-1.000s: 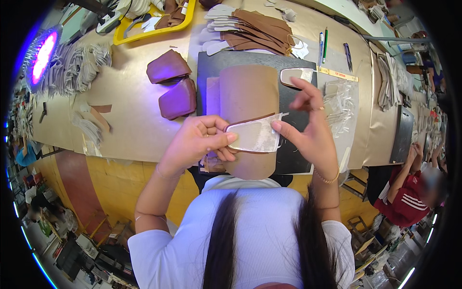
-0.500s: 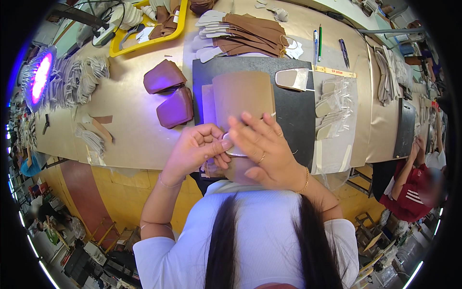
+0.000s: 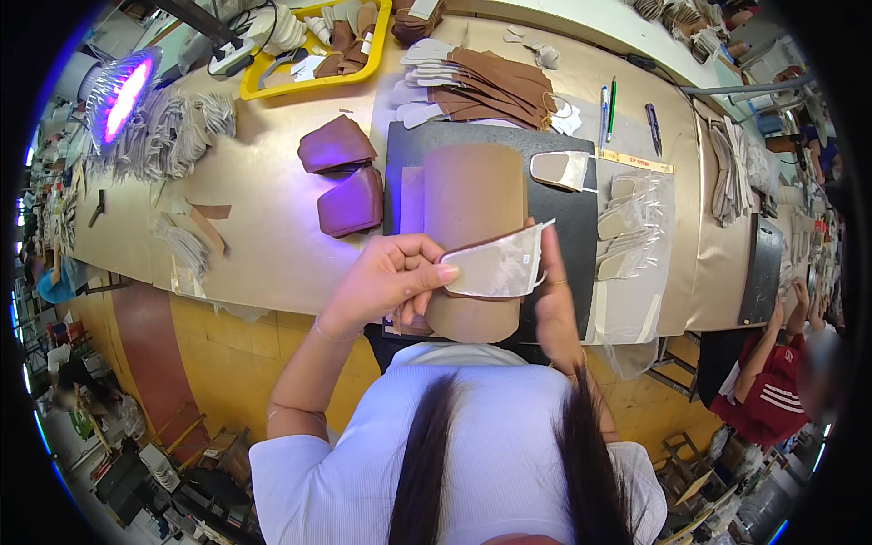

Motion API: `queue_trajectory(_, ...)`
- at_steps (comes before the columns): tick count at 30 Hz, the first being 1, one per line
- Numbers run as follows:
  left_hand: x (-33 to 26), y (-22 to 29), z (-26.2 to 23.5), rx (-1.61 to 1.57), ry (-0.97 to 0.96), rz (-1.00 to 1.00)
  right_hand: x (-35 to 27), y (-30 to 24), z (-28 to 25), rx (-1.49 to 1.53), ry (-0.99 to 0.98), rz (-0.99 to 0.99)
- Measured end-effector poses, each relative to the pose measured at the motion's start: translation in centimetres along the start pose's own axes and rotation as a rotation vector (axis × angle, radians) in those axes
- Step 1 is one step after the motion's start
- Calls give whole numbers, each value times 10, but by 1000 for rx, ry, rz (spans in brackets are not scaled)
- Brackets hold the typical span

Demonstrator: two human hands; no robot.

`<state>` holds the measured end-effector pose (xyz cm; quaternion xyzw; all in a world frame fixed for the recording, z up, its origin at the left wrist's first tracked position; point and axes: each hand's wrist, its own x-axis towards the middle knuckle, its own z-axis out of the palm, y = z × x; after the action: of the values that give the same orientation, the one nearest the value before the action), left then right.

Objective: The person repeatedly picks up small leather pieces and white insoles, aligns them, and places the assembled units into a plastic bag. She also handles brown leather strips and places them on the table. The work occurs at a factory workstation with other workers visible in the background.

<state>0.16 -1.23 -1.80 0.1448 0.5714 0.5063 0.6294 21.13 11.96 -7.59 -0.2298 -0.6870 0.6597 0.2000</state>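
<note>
Now the right hand (image 3: 556, 295), which covered the pale panel (image 3: 495, 262) half a second ago, stands edge-on at its three-o'clock end, fingers straight; whether it grips, I cannot tell. The left hand (image 3: 391, 282) pinches the nine-o'clock end, thumb on top. Over the curved brown form (image 3: 474, 186), the panel's bared face suggests a pause between strokes.
</note>
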Motion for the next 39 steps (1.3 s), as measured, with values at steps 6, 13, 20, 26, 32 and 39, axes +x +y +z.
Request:
queue_trajectory(6, -9, 8, 15, 194, 117, 136, 39, -57, -15, 352, 148, 34)
queue_trajectory(13, 4, -22, -72, 1088, 873, 648, 104, 7, -108, 166, 475, 30)
queue_trajectory(20, 7, -38, -84, 1186, 846, 578, 119, 34, -101, -163, 340, 180)
queue_trajectory(26, 9, -37, -85, 1207, 881, 521, 101, 22, -115, -866, 520, -183)
queue_trajectory(32, 8, -36, -88, 1261, 900, 566, 31, -4, -171, -919, 238, -160)
queue_trajectory(39, 11, -31, -92, 1129, 854, 417, -13, 4, -180, -1300, 90, -179)
